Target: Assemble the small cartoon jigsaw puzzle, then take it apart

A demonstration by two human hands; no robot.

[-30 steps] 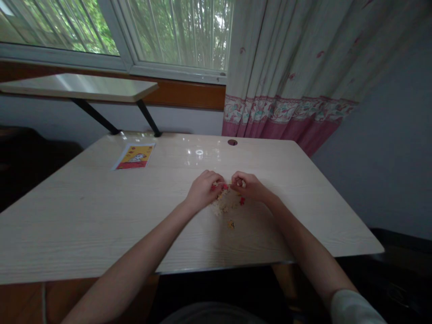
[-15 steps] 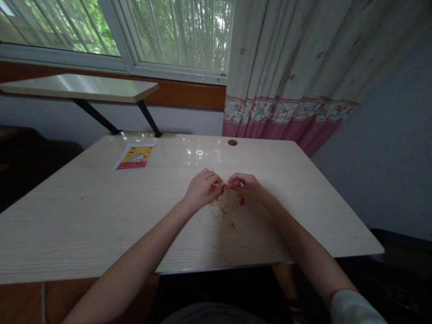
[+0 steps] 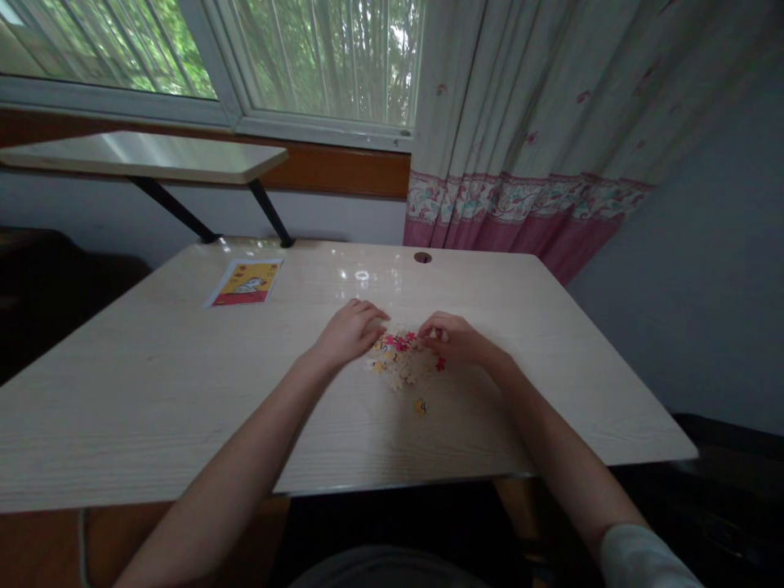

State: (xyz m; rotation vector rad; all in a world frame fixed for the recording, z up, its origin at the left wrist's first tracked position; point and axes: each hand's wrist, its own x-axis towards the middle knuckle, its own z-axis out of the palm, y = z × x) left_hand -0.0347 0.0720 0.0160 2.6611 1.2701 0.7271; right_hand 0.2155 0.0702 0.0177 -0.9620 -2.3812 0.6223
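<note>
A loose pile of small jigsaw puzzle pieces (image 3: 398,376), pale, yellow and red, lies on the table in front of me. My left hand (image 3: 354,333) rests at the pile's left edge, its thumb and fingers apart with nothing visible between them. On the right side, my right hand (image 3: 452,337) has its fingers curled in a pinch, and a small red puzzle piece (image 3: 437,333) shows among them. Just below that hand lies a red puzzle piece (image 3: 440,364). One yellow puzzle piece (image 3: 421,406) sits apart, nearer to me.
A yellow and red picture sheet (image 3: 248,283) with a white animal lies at the back left of the light wooden table (image 3: 184,392). A raised shelf (image 3: 147,157) on black legs stands behind it. Curtains (image 3: 520,196) hang beyond the back edge, near a round cable hole (image 3: 422,258).
My left hand has moved left, away from my right hand, and its fingers have opened. More red pieces now show between the hands. My right hand has hardly moved.
</note>
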